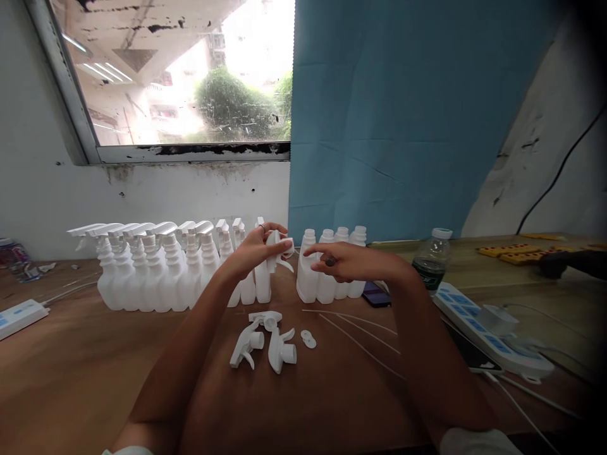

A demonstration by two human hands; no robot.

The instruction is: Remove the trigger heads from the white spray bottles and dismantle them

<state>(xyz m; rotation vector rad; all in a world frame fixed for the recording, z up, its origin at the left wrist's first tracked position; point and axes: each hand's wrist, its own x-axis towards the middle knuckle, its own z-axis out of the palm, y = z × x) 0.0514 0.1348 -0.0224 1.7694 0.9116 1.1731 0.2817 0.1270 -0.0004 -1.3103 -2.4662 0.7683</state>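
Note:
My left hand point(258, 249) is closed around a white trigger spray head point(274, 253), held up with its trigger and collar toward the right. Just right of it, my right hand point(344, 261) has its index finger stretched out and the others partly curled; I see nothing between its fingers. It carries a dark ring. On the table below lie three loose spray heads point(282, 351) and a few small white discs point(308, 339). Thin white dip tubes point(360, 332) lie beside them. Behind my right hand stand several white bottles point(308, 278) without heads.
A row of white bottles with spray heads point(156, 278) stands along the wall at left. On the right are a drink bottle point(431, 259), a dark phone point(377, 294) and a power strip point(488, 335) with cables. Another power strip point(21, 318) lies far left.

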